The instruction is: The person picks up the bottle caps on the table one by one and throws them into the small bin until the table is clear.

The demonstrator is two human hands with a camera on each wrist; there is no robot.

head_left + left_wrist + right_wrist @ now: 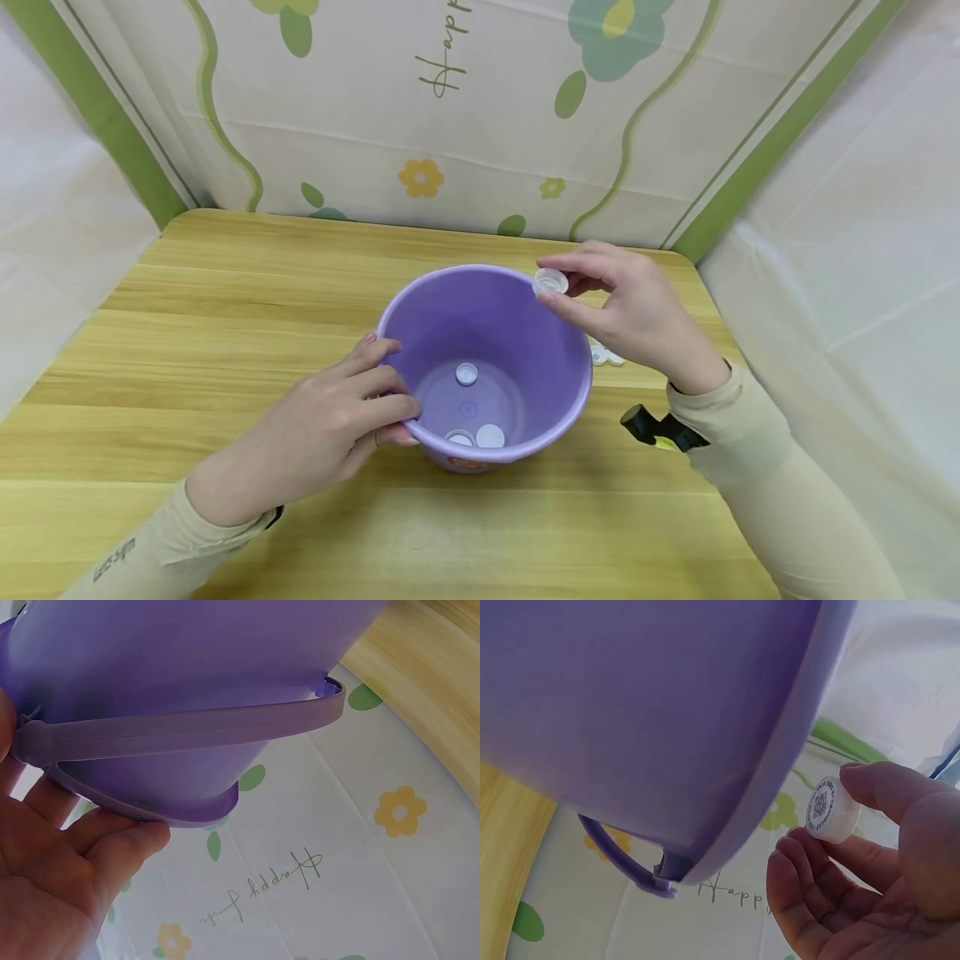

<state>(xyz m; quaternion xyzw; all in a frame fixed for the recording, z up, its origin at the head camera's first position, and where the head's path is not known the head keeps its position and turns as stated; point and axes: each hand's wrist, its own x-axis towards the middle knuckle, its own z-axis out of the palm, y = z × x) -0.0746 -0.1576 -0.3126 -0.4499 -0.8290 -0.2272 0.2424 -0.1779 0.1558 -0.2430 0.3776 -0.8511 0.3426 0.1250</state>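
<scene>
A purple bucket (480, 283) stands on the wooden table, slightly tilted toward the person. My left hand (330, 412) grips its left rim, fingers bent over the edge; the left wrist view shows the bucket's handle (187, 731) hanging along the outside. Above the right rim, my right hand (630, 300) pinches a white bottle cap (551, 282) between thumb and fingers, hollow side up. Print and a square code mark the cap's top (821, 806) in the right wrist view. Inside the bucket lie a small white cap (467, 374) and, near the front wall, more white caps (491, 436).
Some white caps (606, 353) lie on the wooden table (247, 358) right of the bucket, partly hidden by it and the right hand. A flower-printed cloth (330, 125) hangs behind the table's far edge. White sheeting (862, 275) hangs at the sides.
</scene>
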